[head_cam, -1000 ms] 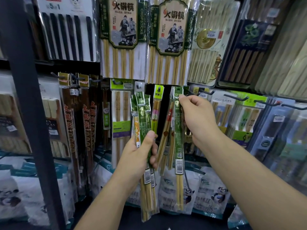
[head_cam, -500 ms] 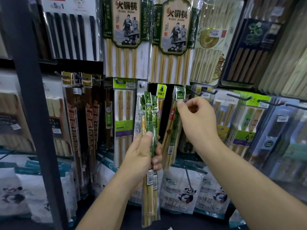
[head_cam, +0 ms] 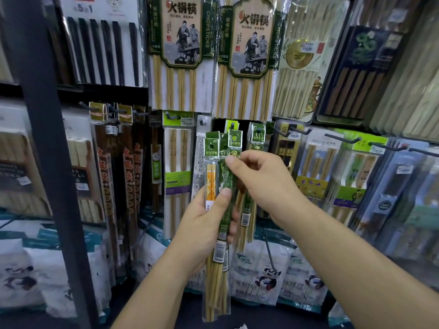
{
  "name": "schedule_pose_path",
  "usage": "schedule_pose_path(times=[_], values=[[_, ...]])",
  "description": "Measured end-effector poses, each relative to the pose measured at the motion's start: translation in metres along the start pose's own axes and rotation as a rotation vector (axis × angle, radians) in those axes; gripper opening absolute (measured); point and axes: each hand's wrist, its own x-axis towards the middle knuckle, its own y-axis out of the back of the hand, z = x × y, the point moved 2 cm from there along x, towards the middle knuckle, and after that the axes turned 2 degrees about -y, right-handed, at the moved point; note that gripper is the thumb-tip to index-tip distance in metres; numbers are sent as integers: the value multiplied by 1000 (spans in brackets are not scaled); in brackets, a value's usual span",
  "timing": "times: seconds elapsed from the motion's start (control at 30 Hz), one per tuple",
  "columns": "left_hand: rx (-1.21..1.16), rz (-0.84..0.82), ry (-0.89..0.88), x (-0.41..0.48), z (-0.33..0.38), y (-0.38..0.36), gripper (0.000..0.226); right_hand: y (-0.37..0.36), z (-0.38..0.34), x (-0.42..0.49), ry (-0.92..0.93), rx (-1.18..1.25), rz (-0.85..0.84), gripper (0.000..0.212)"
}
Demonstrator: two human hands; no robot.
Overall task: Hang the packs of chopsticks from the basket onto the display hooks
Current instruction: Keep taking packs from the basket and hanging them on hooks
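Your left hand gripped the packs, likely light and slippery, mid-frame; your right hand pinched one near its header.

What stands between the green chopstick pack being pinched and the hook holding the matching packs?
Nothing visible. The right hand pinches a green-labelled clear chopstick pack in the left hand's bundle; the black metal hook with matching packs sits just up and right, gap open.
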Motion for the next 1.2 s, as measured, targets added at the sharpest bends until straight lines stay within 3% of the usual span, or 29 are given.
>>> schedule_pose_path(times=[0.13, 0.2, 0.3, 0.43, 0.57, 0.67, 0.83, 1.03, 1.2], values=[[-20, 26, -9, -1, 0, -1, 25, 1, -1, 1, 27, -14, 62, 39], [-35, 92, 5, 0, 1, 0, 39, 6, -3, 3, 17, 34, 112, 38], [-52, 224, 49, 4, 0, 8, 56, 15, -3, 10, -70, 150, 187, 41], [-27, 246, 46, 5, -1, 14, 66, 23, -1, 16, -140, 192, 213, 44], [-2, 206, 25, 4, -1, 11, 41, 22, 6, 19, -204, 153, 210, 51], [-23, 190, 53, 5, -2, 9, 35, 22, 10, 20, -209, 143, 232, 54], [-24, 155, 83, 6, -3, 8, 15, 22, 10, 18, -211, 81, 219, 48], [-5, 78, 79, 4, 0, 5, 24, 22, 11, 9, -98, -27, 342, 29], [-16, 55, 16, 1, 6, -2, 29, 8, -3, -2, 8, -59, 64, 21]])
